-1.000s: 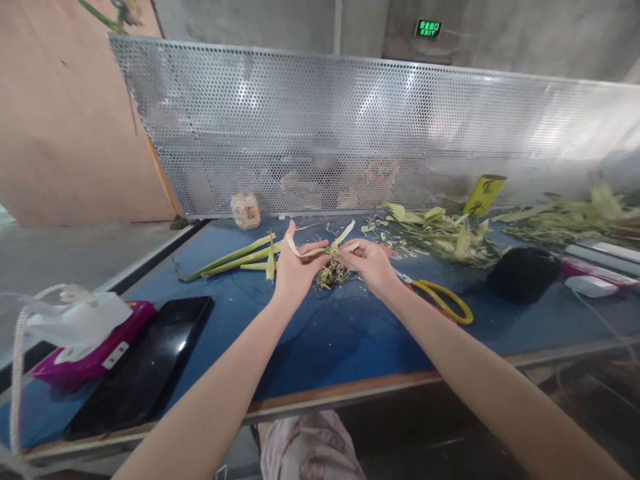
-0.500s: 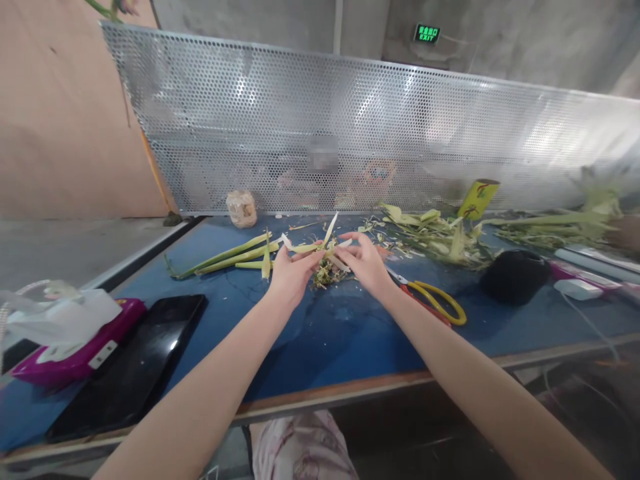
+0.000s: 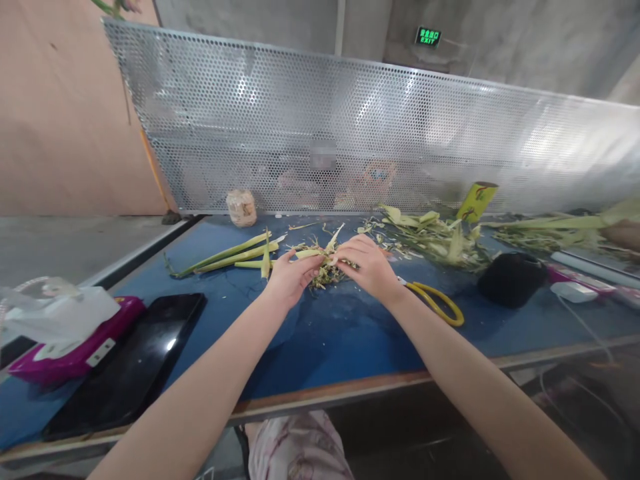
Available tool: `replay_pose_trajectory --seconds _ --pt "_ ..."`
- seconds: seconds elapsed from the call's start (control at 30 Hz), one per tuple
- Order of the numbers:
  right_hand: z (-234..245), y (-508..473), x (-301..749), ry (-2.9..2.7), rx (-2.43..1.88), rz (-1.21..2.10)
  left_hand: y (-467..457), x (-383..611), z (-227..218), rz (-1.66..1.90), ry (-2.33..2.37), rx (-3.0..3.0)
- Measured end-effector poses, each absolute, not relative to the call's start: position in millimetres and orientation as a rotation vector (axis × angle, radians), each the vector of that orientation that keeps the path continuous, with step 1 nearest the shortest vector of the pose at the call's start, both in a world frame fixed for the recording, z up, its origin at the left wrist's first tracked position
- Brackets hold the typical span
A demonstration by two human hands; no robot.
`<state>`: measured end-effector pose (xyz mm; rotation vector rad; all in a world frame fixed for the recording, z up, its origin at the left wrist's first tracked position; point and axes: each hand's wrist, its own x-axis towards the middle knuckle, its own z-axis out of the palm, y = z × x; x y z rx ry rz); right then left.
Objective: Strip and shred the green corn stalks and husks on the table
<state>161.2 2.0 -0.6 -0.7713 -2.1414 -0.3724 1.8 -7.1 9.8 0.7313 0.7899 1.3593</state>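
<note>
My left hand (image 3: 291, 277) pinches a pale green leafy plant piece (image 3: 307, 253) between thumb and fingers. Close beside it, my right hand (image 3: 369, 265) has its fingertips closed on the right end of this same piece, where something whitish shows. A pale leaf tip (image 3: 334, 238) sticks up between the hands. Under them lies a heap of small green and cream plant scraps (image 3: 326, 276). Several long green stalks (image 3: 233, 256) rest left of my left hand. Scissors with a yellow handle (image 3: 443, 307) lie by my right wrist, partly covered by the forearm.
A perforated metal screen (image 3: 280, 120) stands behind the blue table (image 3: 330, 360). At right are a leafy pile (image 3: 440, 240), a yellow-green box (image 3: 477, 201) and a black object (image 3: 513, 279). A wrapped block (image 3: 241, 208), black tablet (image 3: 130, 360) and magenta box (image 3: 75, 357) sit left.
My right hand has turned inward and closed its fingertips nearer my left hand. The upright leaf tip leans further right. The scissors' red handle is now hidden behind my forearm.
</note>
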Motion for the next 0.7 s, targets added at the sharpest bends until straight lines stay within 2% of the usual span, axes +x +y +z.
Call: replay_pose_trajectory --seconds 0.17,0.43,0.7 --pt "-3.9 0.9 156.6 -2.078 -0.848 -0.276 -4.9 2.9 5.3 1.362 0.783 0.739" --pt "-4.7 2.8 147.2 -1.823 -1.002 0.223 -0.2 3.7 1.6 1.456 0.845 0.971" --pt "-8.8 2.0 144.9 -1.775 -1.088 0.048 -1.7 4.9 1.3 1.44 0.873 0.989"
